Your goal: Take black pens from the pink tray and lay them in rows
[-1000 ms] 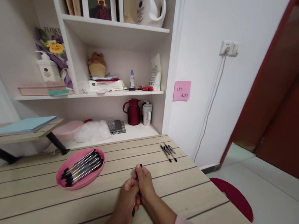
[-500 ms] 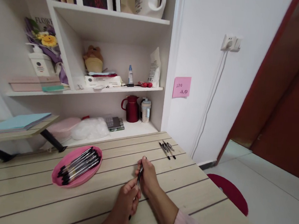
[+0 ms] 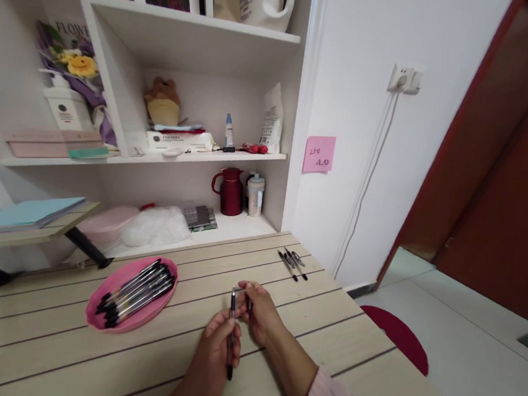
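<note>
My left hand (image 3: 212,350) is closed round a pen (image 3: 232,338), which points away from me with its tip bare and its black end towards me. Just to the right, my right hand (image 3: 260,313) pinches a small dark pen cap (image 3: 249,302), partly hidden by the fingers. Cap and pen are apart, and the two hands nearly touch above the table. To the left, a pink oval tray (image 3: 90,313) holds several black-ended clear pens (image 3: 137,295) lying side by side. Several loose pens (image 3: 291,265) lie near the table's far right corner.
The wooden table (image 3: 175,345) meets a white shelf unit (image 3: 243,224) at the back, with a red jug (image 3: 232,194) and a cup (image 3: 255,196). A raised stand (image 3: 55,232) with papers is at left. A red stool (image 3: 400,339) stands beyond the right edge.
The cap has come off the pen: my right hand holds it apart from the now bare tip. My left hand has shifted slightly left with the pen, turning it more upright in view.
</note>
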{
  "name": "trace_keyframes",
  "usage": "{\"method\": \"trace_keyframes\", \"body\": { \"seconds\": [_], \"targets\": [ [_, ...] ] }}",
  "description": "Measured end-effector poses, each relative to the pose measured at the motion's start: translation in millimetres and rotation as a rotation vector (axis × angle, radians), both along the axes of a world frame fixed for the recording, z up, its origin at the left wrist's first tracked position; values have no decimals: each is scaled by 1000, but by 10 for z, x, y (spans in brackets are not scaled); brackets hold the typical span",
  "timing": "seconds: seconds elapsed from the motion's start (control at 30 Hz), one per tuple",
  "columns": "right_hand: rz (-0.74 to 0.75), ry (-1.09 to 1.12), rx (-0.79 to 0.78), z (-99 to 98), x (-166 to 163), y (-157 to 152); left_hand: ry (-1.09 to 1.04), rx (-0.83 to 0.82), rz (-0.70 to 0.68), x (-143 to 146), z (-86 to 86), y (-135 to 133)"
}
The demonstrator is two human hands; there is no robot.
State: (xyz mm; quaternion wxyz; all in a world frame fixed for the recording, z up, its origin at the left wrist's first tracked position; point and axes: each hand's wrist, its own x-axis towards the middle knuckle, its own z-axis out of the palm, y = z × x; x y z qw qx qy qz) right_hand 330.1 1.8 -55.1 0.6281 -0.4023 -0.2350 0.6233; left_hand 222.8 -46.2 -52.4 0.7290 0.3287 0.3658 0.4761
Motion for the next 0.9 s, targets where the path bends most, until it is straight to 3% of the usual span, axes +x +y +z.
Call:
{"method": "trace_keyframes", "body": {
  "seconds": [0.17, 0.3, 0.4, 0.47, 0.5, 0.67, 0.9],
  "targets": [
    [-20, -166, -4, -105, -15, 59, -47, -28, -9, -30, -37, 55],
    [-125, -506, 6, -202, 89, 160, -30, -24, -23, -37, -49, 59],
    [-188, -769, 10, -144, 357, 259, -18, -28, -28, -43, -43, 51],
    [-215, -1379, -61, -54, 603, 327, -15, -32, -30, -47, -41, 45],
    [-235, -1471, -95, -8, 725, 359, -13, -31, -34, -48, -43, 43],
    [-270, -1700, -198, 97, 1094, 505, 19, 10, -50, -44, -69, 40],
    [-283, -1878, -277, 34, 1108, 679, 44, 31, -60, -11, -129, 103]
  ]
}}
